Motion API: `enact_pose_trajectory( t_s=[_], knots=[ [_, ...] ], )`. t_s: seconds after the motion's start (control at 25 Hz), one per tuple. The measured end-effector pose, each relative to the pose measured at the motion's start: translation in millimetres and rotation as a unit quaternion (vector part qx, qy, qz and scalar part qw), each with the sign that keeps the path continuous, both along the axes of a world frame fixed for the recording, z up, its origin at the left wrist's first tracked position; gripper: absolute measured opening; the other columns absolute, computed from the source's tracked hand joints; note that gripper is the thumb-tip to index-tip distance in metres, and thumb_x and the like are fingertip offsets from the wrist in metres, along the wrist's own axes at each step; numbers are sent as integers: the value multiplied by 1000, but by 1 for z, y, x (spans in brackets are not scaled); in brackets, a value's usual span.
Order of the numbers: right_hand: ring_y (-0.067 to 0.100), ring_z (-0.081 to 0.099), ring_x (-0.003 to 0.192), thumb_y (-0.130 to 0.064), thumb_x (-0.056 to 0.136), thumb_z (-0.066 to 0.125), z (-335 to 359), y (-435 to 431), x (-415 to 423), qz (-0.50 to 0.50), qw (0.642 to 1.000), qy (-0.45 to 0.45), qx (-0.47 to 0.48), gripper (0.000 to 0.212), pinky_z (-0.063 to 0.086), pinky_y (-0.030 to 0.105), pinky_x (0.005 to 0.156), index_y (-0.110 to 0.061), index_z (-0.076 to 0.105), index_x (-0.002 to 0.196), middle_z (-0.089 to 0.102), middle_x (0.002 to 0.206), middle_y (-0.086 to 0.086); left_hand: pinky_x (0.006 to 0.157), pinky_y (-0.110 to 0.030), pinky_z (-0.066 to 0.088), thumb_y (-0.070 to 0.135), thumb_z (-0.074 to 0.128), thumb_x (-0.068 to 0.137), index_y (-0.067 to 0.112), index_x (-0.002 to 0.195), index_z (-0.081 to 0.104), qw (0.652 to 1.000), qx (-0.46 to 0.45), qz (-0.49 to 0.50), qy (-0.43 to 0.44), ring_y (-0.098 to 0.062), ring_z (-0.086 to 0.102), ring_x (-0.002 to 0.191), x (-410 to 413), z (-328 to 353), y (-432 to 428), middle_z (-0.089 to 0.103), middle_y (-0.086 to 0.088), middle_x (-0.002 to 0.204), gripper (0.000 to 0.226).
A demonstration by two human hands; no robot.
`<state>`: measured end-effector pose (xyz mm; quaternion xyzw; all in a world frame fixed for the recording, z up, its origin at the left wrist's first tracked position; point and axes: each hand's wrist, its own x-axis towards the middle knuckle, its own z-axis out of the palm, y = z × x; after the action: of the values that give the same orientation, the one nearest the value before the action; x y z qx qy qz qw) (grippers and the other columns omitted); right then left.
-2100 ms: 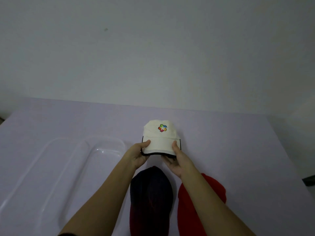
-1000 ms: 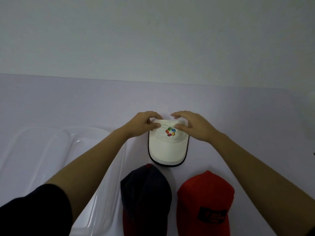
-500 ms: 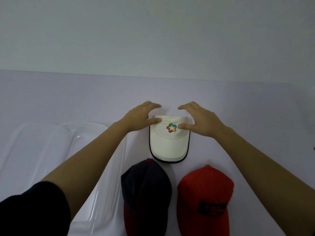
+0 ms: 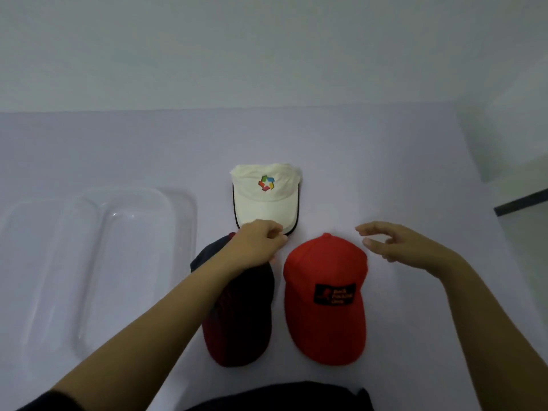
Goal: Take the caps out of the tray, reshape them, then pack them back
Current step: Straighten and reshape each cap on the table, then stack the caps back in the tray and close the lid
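Three caps lie on the pale table. The white cap [image 4: 265,200] with a coloured logo is farthest, brim toward me. Nearer are a dark navy and maroon cap [image 4: 240,315] and, to its right, a red cap [image 4: 324,301] with a black patch. My left hand [image 4: 258,244] is over the dark cap's crown, right at the white cap's brim edge. Its fingers are curled, and I cannot tell whether they hold anything. My right hand [image 4: 400,247] hovers just right of the red cap's crown, fingers loosely curled and holding nothing.
A clear plastic tray [image 4: 189,232] with two long compartments sits to the left of the caps, with nothing in it. A plain wall rises behind the table. The table's right edge runs close past my right hand.
Both hands have left the white cap's crown and come back toward me. The left hand is now over the dark cap, the right beside the red cap. The white cap stays flat.
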<state>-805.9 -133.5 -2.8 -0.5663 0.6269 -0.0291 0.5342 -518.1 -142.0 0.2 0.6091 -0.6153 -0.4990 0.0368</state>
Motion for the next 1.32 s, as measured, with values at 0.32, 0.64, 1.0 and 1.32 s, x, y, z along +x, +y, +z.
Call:
enact_pose_trajectory(
  t_s=[0.32,0.64,1.0,1.32],
  knots=[
    [-6,53,63,-31,89,58,-30,28,-1,-11,998,-21,-62,8,38,21,69,-27,63,86,59,90,-11,73,-25,49,22,57,90,4,95,64,999,4,-34,-15,-6,60,62,-21,-24,14,72,-11,83,20],
    [15,54,85,-27,87,63,-59,44,-8,26,987,96,-124,12,46,33,84,-23,66,98,53,110,1,71,-32,45,7,58,79,6,80,58,977,-96,-128,-141,-29,61,87,-20,-31,24,60,-13,99,1],
    [14,51,87,-35,90,56,-64,56,-19,6,963,197,-183,19,39,30,72,-24,66,102,44,99,-10,50,-24,33,7,53,89,9,57,43,957,-116,-129,-231,-23,50,68,-29,-38,23,38,0,60,33],
    [11,49,82,-15,87,58,-32,54,-4,-36,950,160,-264,47,43,27,77,-21,48,132,51,122,2,95,-31,41,8,55,89,3,130,51,958,-253,2,-133,-29,57,111,10,12,27,53,-15,133,41]
  ],
)
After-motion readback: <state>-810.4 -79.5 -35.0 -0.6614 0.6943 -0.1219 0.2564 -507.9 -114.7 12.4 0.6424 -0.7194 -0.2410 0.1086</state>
